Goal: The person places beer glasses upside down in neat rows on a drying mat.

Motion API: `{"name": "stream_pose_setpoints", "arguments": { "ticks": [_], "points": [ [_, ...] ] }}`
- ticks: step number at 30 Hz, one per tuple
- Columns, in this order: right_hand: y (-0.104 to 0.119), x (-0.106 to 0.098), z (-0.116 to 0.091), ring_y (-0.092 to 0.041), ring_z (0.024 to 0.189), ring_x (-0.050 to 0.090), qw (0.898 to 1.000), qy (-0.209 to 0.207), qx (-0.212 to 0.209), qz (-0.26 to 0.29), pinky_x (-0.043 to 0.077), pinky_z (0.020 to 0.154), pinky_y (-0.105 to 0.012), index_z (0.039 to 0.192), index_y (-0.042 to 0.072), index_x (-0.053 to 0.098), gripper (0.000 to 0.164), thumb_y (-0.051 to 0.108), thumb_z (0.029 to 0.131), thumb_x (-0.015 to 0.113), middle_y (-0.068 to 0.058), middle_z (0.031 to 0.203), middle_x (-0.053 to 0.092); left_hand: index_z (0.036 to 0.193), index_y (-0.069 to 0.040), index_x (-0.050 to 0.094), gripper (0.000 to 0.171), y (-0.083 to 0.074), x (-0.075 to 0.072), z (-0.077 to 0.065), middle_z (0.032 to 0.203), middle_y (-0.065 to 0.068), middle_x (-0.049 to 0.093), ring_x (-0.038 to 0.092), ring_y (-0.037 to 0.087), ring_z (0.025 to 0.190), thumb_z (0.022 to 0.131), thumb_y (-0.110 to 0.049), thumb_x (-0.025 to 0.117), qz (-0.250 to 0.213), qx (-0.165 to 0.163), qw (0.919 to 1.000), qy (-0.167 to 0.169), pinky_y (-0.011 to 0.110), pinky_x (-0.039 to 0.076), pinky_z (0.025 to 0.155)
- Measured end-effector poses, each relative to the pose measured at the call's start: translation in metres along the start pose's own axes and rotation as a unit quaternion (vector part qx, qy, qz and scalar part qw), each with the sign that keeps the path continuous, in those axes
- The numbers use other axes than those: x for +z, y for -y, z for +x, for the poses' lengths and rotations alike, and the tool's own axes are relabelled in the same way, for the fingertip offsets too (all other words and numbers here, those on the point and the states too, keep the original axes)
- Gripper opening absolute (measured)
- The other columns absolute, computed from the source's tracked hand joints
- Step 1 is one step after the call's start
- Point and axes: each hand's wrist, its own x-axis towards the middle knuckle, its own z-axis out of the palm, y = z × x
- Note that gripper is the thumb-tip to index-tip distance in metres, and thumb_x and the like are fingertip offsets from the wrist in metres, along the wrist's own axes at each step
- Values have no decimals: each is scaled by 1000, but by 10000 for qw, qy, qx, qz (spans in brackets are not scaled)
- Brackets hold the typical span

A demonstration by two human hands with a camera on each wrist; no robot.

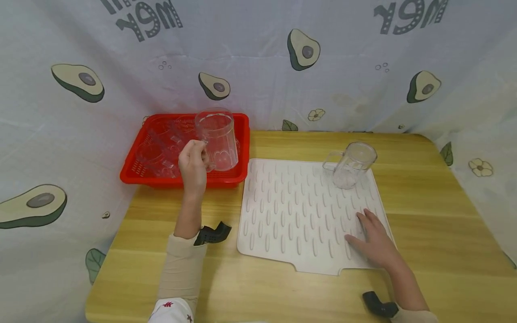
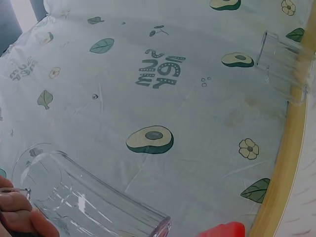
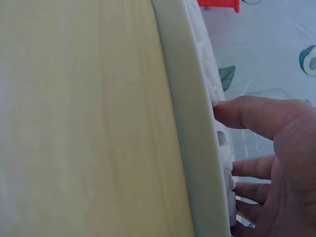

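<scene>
A clear mug (image 1: 220,139) is held up by its handle in my left hand (image 1: 194,163), overlapping the right part of a red basket (image 1: 181,181) in the head view. In the left wrist view the same mug (image 2: 98,197) lies tilted across the lower left, my curled fingers at its handle. More clear glassware (image 1: 157,154) lies in the basket. My right hand (image 1: 373,240) rests with spread fingers on the lower right of a white ridged drying mat (image 1: 282,206). A second clear mug (image 1: 354,166) stands at the mat's upper right corner, handle pointing left.
The mat and basket sit on a wooden table (image 1: 436,215). A white curtain (image 1: 258,45) printed with avocados surrounds the table at the back and sides. Black curved pieces (image 1: 214,233) are worn at both wrists.
</scene>
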Motion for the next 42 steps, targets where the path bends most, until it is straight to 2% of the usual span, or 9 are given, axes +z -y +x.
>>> {"name": "stream_pose_setpoints", "arguments": {
  "ticks": [11,18,22,27,35,42],
  "points": [
    [2,-1,1,-59,135,13,10000,-8,-5,11,21,101,-72,142,-18,27,82,32,90,67,-40,149,12,62,-7,39,32,1,15,0,50,-4,26,22,11,43,94,-11,43,-552,-123,9964,629,23,33,44],
    [0,-1,2,-59,135,13,10000,-3,-21,10,21,101,-72,142,-18,26,82,33,91,67,-39,149,12,65,1,37,33,4,24,-3,51,-3,29,24,13,42,95,-12,42,-651,23,9927,1016,22,34,44],
    [0,-1,2,-58,135,12,10000,23,-15,12,21,101,-72,142,-17,26,83,34,92,66,-39,150,11,68,5,38,33,6,27,-3,52,-3,32,24,17,43,95,-13,42,-654,60,9913,1137,21,35,45],
    [0,0,2,-59,135,13,10000,24,-17,2,21,100,-72,142,-18,26,82,34,91,66,-40,149,12,68,5,37,34,8,32,-4,52,-2,32,24,16,44,95,-14,42,-644,11,9897,1282,22,30,43],
    [0,-1,-1,-59,135,12,10000,12,4,13,20,101,-72,142,-17,26,82,34,91,66,-39,149,11,64,-4,39,31,12,41,-6,52,-4,28,23,11,44,93,-14,43,-847,-225,9842,1538,21,29,43],
    [2,-2,-1,-58,135,14,10000,-30,-11,19,21,101,-72,142,-17,28,83,33,90,68,-39,150,13,67,2,39,33,15,47,-9,51,-3,29,23,17,43,94,-16,43,-785,-273,9812,1742,22,31,43]
  ]
}}
